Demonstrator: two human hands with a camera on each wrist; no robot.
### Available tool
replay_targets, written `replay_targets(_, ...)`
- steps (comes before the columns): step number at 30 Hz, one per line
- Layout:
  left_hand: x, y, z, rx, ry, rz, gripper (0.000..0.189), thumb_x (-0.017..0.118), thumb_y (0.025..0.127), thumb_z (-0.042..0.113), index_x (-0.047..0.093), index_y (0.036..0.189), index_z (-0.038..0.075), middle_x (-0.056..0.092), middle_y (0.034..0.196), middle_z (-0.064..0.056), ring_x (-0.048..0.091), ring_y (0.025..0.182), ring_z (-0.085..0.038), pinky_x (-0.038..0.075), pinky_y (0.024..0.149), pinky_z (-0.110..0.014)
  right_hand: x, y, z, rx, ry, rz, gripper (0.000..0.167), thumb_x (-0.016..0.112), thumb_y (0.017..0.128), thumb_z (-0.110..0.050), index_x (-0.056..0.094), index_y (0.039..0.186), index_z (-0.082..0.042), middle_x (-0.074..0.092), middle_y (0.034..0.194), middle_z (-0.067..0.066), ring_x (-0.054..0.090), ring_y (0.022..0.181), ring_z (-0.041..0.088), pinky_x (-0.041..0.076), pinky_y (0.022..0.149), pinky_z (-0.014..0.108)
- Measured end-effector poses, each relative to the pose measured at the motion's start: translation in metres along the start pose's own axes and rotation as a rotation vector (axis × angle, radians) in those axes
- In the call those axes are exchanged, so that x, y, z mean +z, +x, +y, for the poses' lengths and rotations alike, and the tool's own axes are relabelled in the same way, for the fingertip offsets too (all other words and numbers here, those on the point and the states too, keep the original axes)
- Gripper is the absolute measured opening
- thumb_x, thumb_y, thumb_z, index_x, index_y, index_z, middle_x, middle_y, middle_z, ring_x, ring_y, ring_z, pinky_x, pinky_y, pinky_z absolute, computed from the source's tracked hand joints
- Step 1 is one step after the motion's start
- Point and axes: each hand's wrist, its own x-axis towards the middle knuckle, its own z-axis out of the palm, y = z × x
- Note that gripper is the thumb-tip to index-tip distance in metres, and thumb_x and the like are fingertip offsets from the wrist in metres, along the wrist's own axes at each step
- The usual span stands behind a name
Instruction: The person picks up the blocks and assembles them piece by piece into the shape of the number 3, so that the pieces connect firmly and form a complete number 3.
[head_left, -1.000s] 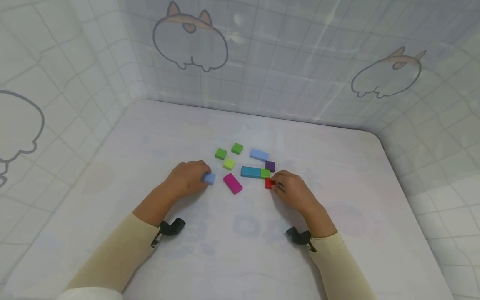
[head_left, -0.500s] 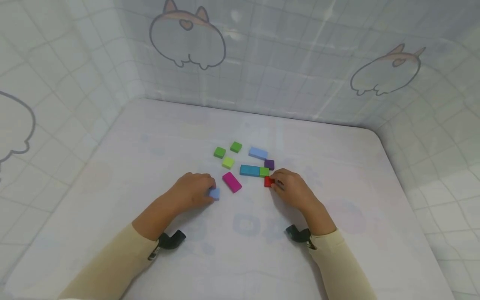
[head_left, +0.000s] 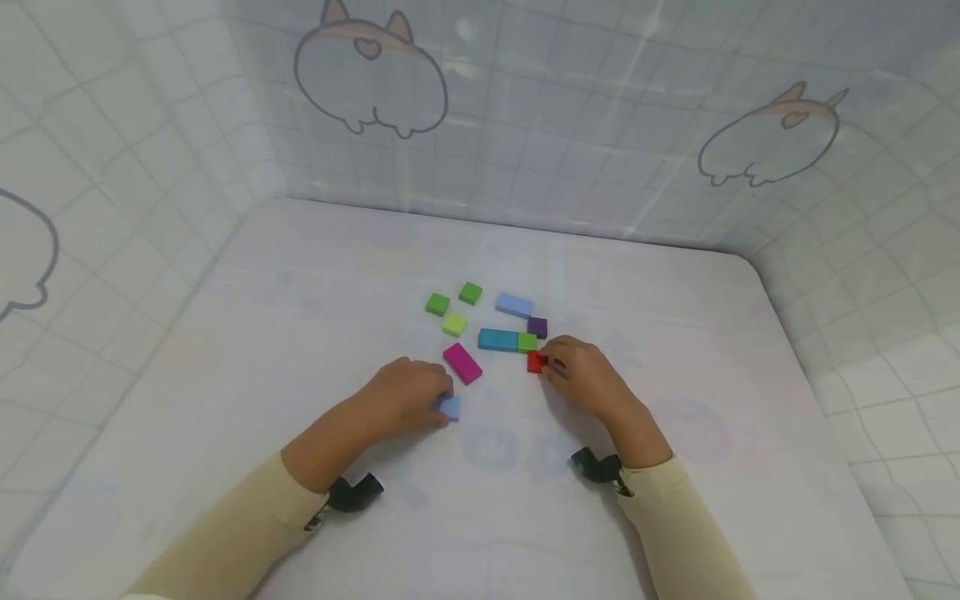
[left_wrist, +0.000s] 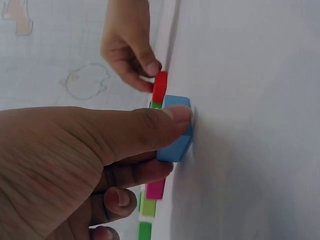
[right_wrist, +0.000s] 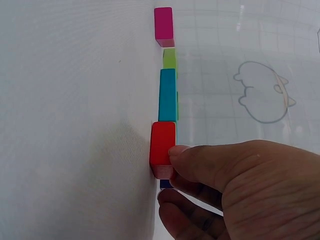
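Note:
In the head view my left hand [head_left: 408, 398] pinches a light blue block [head_left: 451, 408] between thumb and fingers, low at the tabletop. The left wrist view shows the thumb across that light blue block [left_wrist: 174, 149], covering its middle. To the right, my right hand [head_left: 588, 377] pinches a small red block [head_left: 535, 362]. That red block [right_wrist: 163, 142] sits just in front of a green block [head_left: 527, 342], which abuts the end of a teal block [head_left: 498, 339]. A dark purple block [head_left: 537, 327] lies right behind the green one. Nearest my left hand is a magenta block [head_left: 462, 363].
Behind the magenta block lie a lime block [head_left: 454, 324] and two green blocks [head_left: 438, 304]. Another light blue block [head_left: 515, 305] rests behind the teal one. White patterned sheeting [head_left: 570, 125] walls the back and sides of the white tabletop [head_left: 675, 317].
My left hand has moved right and toward the front with the light blue block, passing in front of the magenta block. The right hand stays at the red block. The head view shifted slightly.

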Motion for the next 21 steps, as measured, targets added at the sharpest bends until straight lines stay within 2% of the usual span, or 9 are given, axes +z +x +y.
replay_targets(5,0.003,0.005,0.012,0.035,0.013,-0.003,0.04,0.084,0.079,0.039,0.073,0.112,0.019,0.069,0.1,0.008,0.063,0.094,-0.012,0.049,0.089,-0.036,0.002,0.0,0.001,-0.007,-0.001,0.01,0.029,0.072,0.09,-0.007,0.07,0.119,-0.004,0.067,0.121,0.01,0.063,0.115,0.026,0.052,0.098,0.042)
replay_targets(16,0.009,0.016,0.036,0.085,0.01,0.006,0.038,0.083,0.08,0.041,0.072,0.106,0.016,0.057,0.078,0.01,0.054,0.075,-0.009,0.049,0.074,-0.029,0.004,-0.001,0.004,-0.032,-0.017,-0.004,0.03,0.07,0.091,-0.004,0.069,0.121,-0.004,0.067,0.124,0.01,0.062,0.119,0.027,0.051,0.1,0.043)
replay_targets(21,0.013,0.026,0.044,0.098,0.012,0.043,0.039,0.082,0.081,0.042,0.072,0.107,0.015,0.06,0.081,0.008,0.055,0.074,-0.009,0.05,0.07,-0.026,0.003,-0.001,0.003,-0.019,-0.022,-0.015,0.031,0.069,0.092,-0.004,0.069,0.123,-0.005,0.067,0.125,0.009,0.061,0.12,0.027,0.049,0.102,0.043)
